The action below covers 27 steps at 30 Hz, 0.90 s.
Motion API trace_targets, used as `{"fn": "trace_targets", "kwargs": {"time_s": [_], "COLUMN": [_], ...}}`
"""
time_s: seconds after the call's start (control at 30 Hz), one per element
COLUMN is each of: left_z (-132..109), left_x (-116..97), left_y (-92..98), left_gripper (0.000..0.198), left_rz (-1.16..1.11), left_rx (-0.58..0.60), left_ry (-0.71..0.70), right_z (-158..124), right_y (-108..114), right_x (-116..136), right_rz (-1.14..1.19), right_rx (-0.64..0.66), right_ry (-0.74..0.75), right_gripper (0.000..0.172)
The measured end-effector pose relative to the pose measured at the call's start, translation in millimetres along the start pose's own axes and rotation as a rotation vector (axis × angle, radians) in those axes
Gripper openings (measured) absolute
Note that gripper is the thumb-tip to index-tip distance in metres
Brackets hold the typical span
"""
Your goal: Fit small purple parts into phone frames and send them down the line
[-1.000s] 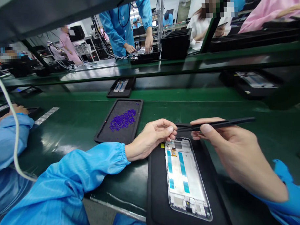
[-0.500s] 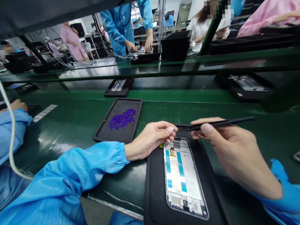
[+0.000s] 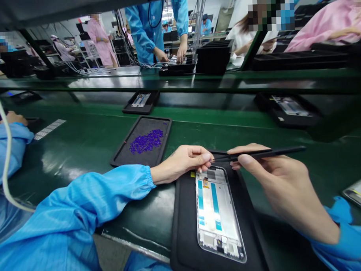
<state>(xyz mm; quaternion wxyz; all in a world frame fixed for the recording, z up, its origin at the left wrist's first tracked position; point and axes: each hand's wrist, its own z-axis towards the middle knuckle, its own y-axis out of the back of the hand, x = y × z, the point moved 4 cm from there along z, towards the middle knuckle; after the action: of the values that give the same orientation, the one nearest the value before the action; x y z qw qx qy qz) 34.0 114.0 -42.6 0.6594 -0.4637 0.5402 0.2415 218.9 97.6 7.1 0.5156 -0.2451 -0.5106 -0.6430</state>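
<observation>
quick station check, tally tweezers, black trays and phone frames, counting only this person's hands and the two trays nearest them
Tweezers: 1, in the right hand
Black trays: 2, front tray and side tray bearing purple pieces
Phone frame: 1, on the front tray
Total: 4

A glossy green table (image 3: 88,142) carries a black tray (image 3: 183,226) at near middle, a second tray (image 3: 122,155) left of it, a far middle tray (image 3: 153,105), a far right tray (image 3: 267,107), and a pale sheet (image 3: 50,129) at left.
</observation>
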Motion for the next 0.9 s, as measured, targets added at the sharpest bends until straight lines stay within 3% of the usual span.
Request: {"fn": "trace_targets", "kwargs": {"time_s": [0.3, 0.53, 0.73, 0.9], "left_z": [0, 0, 1, 0], "left_x": [-2, -3, -1, -2], "left_y": [-1.4, -3.9, -2.2, -2.1], "left_gripper": [0.050, 0.052, 0.046, 0.045], "left_rz": [0.136, 0.164, 0.181, 0.195], "left_rx": [0.071, 0.132, 0.187, 0.219], "left_ry": [0.030, 0.051, 0.049, 0.064], "right_z": [3, 5, 8, 8], "right_y": [0, 0, 0, 0], "right_x": [13, 9, 9, 1], "right_rz": [-0.078, -0.065, -0.040, 0.033], "right_rx": [0.105, 0.129, 0.156, 0.152], "right_ry": [0.019, -0.069, -0.114, -0.197], "right_gripper": [0.022, 0.027, 0.043, 0.039]}}
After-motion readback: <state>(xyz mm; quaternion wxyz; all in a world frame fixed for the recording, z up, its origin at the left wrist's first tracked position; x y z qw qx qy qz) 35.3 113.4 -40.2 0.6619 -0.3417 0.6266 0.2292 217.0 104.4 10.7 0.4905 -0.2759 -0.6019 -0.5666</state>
